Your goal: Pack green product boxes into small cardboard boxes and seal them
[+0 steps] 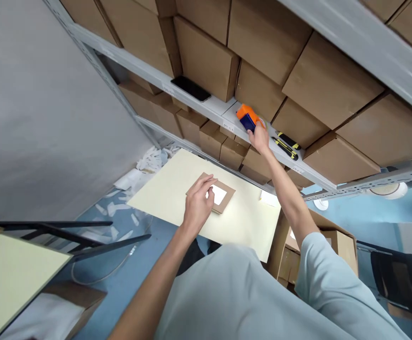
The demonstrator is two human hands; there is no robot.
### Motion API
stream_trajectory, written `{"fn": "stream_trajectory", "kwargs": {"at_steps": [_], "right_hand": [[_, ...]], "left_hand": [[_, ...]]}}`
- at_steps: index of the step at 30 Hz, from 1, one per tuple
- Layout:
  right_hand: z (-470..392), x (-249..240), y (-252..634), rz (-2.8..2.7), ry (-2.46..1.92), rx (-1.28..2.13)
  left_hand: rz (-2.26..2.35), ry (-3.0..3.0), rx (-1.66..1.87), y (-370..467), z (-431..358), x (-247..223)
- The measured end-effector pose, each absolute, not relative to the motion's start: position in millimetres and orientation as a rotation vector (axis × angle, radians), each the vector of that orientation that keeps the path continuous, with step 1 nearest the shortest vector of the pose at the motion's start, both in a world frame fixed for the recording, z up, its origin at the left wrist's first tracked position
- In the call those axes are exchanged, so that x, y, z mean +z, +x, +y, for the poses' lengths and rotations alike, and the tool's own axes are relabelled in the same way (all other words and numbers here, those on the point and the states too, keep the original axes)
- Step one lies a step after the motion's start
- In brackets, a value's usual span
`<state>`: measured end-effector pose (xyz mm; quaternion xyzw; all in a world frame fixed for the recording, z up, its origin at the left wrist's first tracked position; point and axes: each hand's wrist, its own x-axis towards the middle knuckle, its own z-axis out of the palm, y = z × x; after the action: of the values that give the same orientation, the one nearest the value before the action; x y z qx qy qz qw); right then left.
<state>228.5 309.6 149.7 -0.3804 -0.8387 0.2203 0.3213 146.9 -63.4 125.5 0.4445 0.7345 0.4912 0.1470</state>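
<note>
My left hand (199, 200) is at the left side of a flat brown cardboard package (226, 198) bearing a white label (218, 194). Its fingers are stretched out, with the thumb a little apart; whether they touch the cardboard I cannot tell. The package lies on a pale yellow tabletop (177, 189). Up at the shelf, my right hand (259, 137) is closed around an orange and blue hand-held dispenser (247, 117), with a pale roundish part partly hidden behind my fingers. Two black and yellow utility knives (286, 148) lie on the shelf just right of that hand.
A black phone (191, 88) lies on the grey metal shelf (213, 111), in front of stacked cardboard boxes (206, 56). White scraps (152, 160) litter the floor at left. An opened carton (337, 231) stands to my right, and another table (18, 278) at lower left.
</note>
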Motion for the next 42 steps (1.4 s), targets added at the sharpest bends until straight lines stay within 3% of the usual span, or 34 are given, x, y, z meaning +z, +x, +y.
{"fn": "stream_trajectory", "kwargs": {"at_steps": [10,21,26,34,42], "right_hand": [[-1,54,321,-1.640,-1.113,1.852],[-33,43,329,-1.692,-1.099,2.100],[-38,44,337,-1.908,-1.058,2.020],[-35,63,369,-2.525,-0.841,1.524],[-21,68,388,-2.858,-0.627,1.239]], "left_hand": [[1.933,0.766,1.577,214,-118,68],[1.906,0.854,1.363,201,-157,41],[2.008,0.829,1.382,183,-170,56],[2.021,1.045,1.412,145,-167,103],[1.926,1.142,1.293,149,-172,107]]}}
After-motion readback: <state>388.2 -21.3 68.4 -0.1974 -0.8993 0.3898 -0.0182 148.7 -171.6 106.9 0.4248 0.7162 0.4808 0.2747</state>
